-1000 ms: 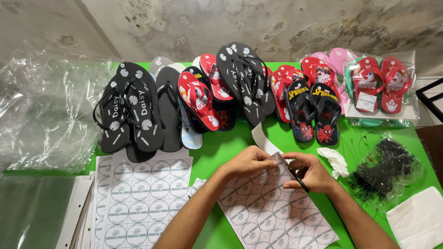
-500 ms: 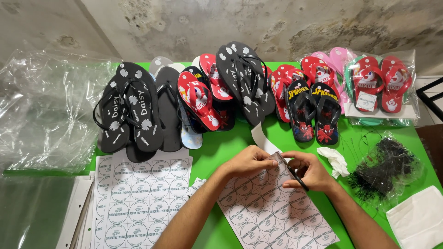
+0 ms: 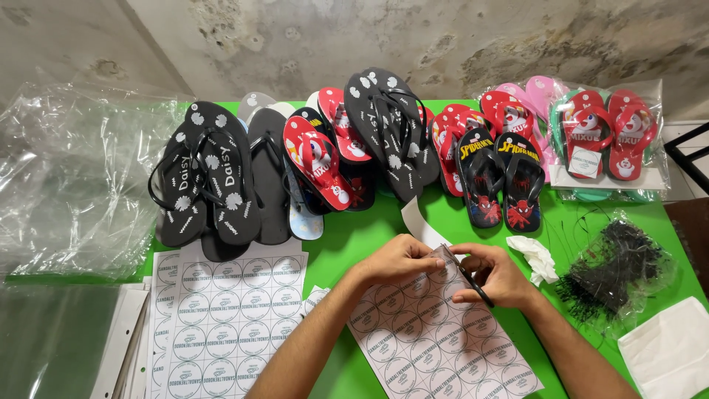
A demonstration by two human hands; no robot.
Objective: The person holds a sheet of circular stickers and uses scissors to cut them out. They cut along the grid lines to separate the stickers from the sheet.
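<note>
Two hands were recorded at the near centre of a green table (image 3: 354,244), both set on the far edge of a sheet of round stickers (image 3: 443,340). The left hand (image 3: 399,260) was closed, fingertips pinched on the sheet's far corner. The right hand (image 3: 495,277) was curled shut around a thin dark tool (image 3: 467,277), possibly small scissors, whose tip was laid against that same corner; the exact kind could not be told. Against the frames of a second and half a second earlier, almost nothing was found altered: hands, tool and sheet were held in the same places, so the work at the corner was judged a slow, fine one, no sticker yet seen lifted free. A white backing strip (image 3: 419,222) was noted just beyond the hands. A second sticker sheet (image 3: 229,310) was laid to the near left. Rows of flip-flops were ranged along the far side, a black pair (image 3: 207,174) to the left, a bagged red pair (image 3: 605,137) to the far right. A clear bag of black ties (image 3: 613,270) was placed to the right.
</note>
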